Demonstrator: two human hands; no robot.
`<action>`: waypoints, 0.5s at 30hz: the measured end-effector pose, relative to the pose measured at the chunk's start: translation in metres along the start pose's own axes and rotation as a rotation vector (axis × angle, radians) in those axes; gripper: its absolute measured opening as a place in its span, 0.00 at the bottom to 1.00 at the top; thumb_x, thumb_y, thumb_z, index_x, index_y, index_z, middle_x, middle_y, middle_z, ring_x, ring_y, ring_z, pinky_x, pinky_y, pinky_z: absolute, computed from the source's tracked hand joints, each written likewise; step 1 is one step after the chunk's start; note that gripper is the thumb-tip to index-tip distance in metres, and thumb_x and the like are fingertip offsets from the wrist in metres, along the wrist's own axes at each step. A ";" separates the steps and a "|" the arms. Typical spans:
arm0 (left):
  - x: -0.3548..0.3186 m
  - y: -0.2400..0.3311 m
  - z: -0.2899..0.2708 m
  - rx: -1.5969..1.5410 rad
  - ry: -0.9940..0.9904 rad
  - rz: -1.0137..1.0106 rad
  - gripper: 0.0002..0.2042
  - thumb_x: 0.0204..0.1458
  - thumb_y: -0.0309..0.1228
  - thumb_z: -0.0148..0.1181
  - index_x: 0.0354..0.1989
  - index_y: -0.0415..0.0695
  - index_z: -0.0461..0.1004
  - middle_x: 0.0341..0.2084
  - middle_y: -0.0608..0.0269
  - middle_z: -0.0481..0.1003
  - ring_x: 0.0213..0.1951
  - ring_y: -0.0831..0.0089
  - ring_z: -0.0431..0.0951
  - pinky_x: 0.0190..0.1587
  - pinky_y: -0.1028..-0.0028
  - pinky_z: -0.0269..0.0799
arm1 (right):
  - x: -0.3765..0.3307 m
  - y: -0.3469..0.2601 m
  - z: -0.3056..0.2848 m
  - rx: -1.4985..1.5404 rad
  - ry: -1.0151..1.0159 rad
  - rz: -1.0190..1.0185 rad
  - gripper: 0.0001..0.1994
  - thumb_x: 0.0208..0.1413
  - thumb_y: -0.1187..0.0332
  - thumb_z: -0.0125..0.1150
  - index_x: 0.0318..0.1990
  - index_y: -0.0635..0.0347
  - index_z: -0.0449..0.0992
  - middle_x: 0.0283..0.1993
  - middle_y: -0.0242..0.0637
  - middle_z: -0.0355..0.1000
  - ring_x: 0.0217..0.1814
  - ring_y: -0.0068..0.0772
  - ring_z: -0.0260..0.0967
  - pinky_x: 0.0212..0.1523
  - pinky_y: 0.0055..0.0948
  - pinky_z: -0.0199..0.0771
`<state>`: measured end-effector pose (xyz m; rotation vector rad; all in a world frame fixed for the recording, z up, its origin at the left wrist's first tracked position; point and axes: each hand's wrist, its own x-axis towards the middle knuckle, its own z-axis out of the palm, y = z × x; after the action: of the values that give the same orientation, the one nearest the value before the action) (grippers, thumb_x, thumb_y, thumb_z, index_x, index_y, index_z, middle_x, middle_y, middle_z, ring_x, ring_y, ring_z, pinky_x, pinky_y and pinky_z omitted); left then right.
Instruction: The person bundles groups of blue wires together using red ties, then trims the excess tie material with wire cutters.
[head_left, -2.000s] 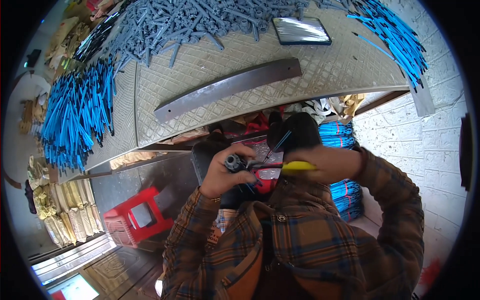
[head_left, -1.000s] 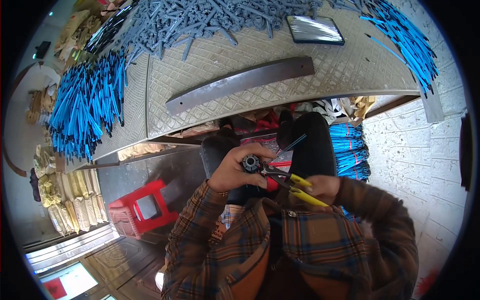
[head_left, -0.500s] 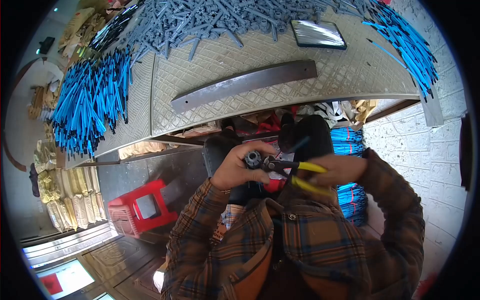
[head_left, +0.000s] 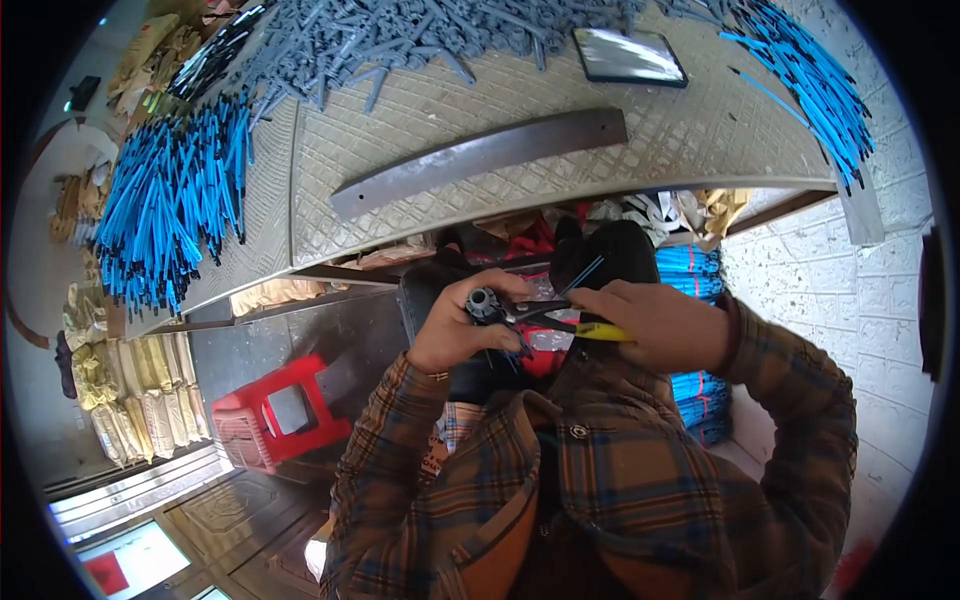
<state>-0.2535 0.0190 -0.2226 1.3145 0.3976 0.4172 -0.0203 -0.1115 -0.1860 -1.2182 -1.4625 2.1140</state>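
Observation:
Over my lap, my left hand (head_left: 440,328) is closed round a grey plastic fitting (head_left: 483,304) with a round, hollow end facing up. More dark grey pieces show below its fingers, partly hidden. My right hand (head_left: 672,322) grips a pair of pliers (head_left: 603,331) with yellow handles and dark jaws. The jaws point left and meet the grey piece at my left fingers; whether they bite on it I cannot tell. A thin blue rod (head_left: 588,273) sticks up beside my right fingertips.
Ahead, a patterned table (head_left: 420,205) bears a heap of grey fittings (head_left: 400,40), a curved metal bar (head_left: 480,160), a dark-framed glossy rectangle (head_left: 630,57) and blue rods (head_left: 175,205) with black ends. Bundled blue rods (head_left: 690,265) stand below at right. A red stool (head_left: 330,415) is at left.
Both hands have shifted slightly left and up. The pliers' handles, spread apart before, now show only one yellow grip beside my right hand. The thin blue rod has turned from a blur to sharp.

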 end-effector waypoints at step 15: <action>0.000 0.004 0.002 -0.081 -0.114 -0.145 0.32 0.23 0.37 0.77 0.41 0.36 0.73 0.32 0.63 0.71 0.35 0.74 0.70 0.38 0.77 0.65 | 0.030 0.072 0.018 1.137 -0.499 -0.006 0.17 0.59 0.64 0.47 0.47 0.70 0.62 0.27 0.49 0.71 0.24 0.35 0.73 0.22 0.28 0.75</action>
<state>-0.2523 0.0180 -0.2186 1.2157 0.3738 0.2331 -0.0370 -0.1349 -0.2603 -0.2542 -0.1595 2.6622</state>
